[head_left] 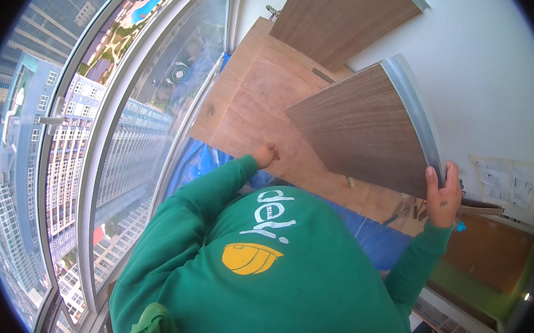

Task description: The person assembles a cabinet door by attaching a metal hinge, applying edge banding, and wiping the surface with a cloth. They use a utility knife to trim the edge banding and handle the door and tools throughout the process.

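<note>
A wood-grain panel [369, 124] with a silver-grey edge strip [415, 106] stands tilted over a plywood worktop [256, 104]. At the panel's lower right corner, my right hand [443, 200] grips it, thumb on the near side and fingers around the strip's edge. My left hand [266, 155] is over the near left part of the plywood, apart from the panel. Its fingers are curled closed, and whatever they may hold is too small to make out.
Another wood-grain panel [339, 23] leans at the white wall [478, 64]. Blue plastic sheeting [362, 226] lies along the worktop's near edge. Dark hand tools [400, 213] rest near my right forearm. Tall windows [104, 143] line the left. Paper sheets [506, 183] hang on the wall.
</note>
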Demonstrator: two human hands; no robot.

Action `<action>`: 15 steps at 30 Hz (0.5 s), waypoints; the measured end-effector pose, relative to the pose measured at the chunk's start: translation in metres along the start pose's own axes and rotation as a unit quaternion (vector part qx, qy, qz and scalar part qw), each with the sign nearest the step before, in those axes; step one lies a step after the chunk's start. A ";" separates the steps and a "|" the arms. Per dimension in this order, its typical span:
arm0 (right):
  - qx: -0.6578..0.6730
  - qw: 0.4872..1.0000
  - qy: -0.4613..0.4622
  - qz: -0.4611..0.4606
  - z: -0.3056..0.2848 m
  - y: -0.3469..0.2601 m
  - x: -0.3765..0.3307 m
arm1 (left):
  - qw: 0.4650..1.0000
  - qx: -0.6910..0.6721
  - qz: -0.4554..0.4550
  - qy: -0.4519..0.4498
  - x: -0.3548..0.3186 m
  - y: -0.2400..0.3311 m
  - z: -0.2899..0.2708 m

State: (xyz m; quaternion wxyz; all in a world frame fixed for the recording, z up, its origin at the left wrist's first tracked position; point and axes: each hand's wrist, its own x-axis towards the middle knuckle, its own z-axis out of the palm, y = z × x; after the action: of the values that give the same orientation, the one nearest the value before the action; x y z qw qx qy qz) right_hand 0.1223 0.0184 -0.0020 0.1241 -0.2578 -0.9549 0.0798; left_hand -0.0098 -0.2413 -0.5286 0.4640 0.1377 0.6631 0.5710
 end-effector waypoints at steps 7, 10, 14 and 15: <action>-0.003 1.000 0.011 -0.001 0.003 0.003 -0.013 | 0.996 0.083 0.009 -0.005 -0.037 0.071 -0.025; 0.006 1.000 0.017 -0.012 0.003 0.001 -0.014 | 0.990 0.054 0.115 0.058 -0.012 0.065 -0.015; 0.003 1.000 0.018 -0.015 0.003 0.000 -0.017 | 0.989 0.126 0.012 0.078 0.040 0.088 -0.016; 0.002 1.000 0.016 -0.011 0.003 0.002 -0.019 | 0.985 0.156 -0.024 0.071 0.048 0.104 -0.018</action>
State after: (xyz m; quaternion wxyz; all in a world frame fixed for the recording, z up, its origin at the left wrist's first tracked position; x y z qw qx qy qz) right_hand 0.1379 0.0100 -0.0088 0.1404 -0.2484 -0.9554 0.0764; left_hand -0.0852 -0.1859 -0.4601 0.4027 0.1516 0.7784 0.4571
